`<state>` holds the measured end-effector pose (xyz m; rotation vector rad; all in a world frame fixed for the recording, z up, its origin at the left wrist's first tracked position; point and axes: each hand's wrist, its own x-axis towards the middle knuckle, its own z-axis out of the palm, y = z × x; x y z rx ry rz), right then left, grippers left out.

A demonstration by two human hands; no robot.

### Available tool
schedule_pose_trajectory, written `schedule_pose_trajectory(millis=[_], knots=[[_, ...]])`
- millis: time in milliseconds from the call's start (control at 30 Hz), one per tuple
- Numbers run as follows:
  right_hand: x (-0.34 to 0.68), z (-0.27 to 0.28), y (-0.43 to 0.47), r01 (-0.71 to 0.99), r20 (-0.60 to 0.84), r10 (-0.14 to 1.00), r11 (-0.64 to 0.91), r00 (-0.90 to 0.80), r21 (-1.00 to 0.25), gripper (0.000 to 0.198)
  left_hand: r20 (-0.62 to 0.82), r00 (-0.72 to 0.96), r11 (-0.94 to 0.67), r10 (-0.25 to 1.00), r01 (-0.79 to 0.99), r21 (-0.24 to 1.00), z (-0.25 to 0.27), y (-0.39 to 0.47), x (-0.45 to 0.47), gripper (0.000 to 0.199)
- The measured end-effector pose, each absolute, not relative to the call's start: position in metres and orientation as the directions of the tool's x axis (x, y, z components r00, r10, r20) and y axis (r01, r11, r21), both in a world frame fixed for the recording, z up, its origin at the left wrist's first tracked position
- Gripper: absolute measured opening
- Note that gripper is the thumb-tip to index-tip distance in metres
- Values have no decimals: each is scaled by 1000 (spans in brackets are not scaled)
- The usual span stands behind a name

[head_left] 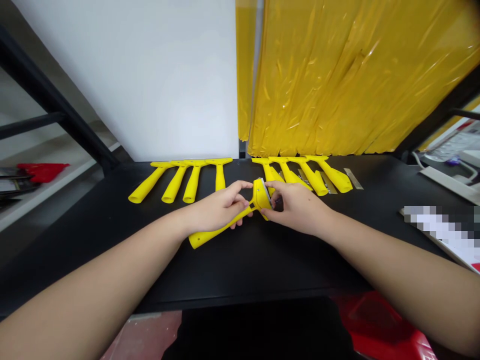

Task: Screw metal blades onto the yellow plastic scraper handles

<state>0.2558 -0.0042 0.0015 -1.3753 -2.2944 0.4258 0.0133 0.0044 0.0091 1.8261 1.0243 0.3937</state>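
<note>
A yellow plastic scraper (212, 235) is held above the black tabletop, its handle slanting down to the left. My left hand (221, 204) is closed round the neck of it, with the index finger against the head. My right hand (294, 202) pinches the head's right side, where a thin metal edge shows between thumb and index finger. Behind my left hand several yellow scrapers (174, 185) lie in a row. Another row of scrapers (313, 177) lies beyond my right hand, with loose metal blades (353, 178) beside and partly under them.
The black table (157, 280) spans the view. A white board (168, 80) and yellow plastic-wrapped sheets (337, 75) stand along its back. Black frame bars (71, 120) rise at the left. A flat panel (442, 235) lies at the right. Something red (382, 325) shows below the front edge.
</note>
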Motion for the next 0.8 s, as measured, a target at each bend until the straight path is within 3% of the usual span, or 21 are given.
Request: schedule_pose_trajectory(millis=[133, 300, 433, 633, 800], knots=[[252, 3, -9, 809, 184, 903, 429, -387, -402, 61, -157, 589, -178, 792, 470, 864, 8, 3, 14, 53], [252, 3, -8, 821, 185, 902, 431, -389, -375, 28, -152, 591, -185, 792, 470, 863, 5, 5, 12, 54], [254, 0, -4, 794, 165, 905, 424, -393, -436, 15, -150, 578, -173, 802, 466, 868, 2, 6, 12, 55], [259, -6, 2, 739, 161, 924, 375, -347, -560, 39, -148, 563, -137, 813, 431, 892, 3, 6, 13, 55], [267, -7, 10, 690, 131, 933, 337, -334, -640, 34, -201, 553, -96, 808, 461, 882, 9, 6, 12, 56]])
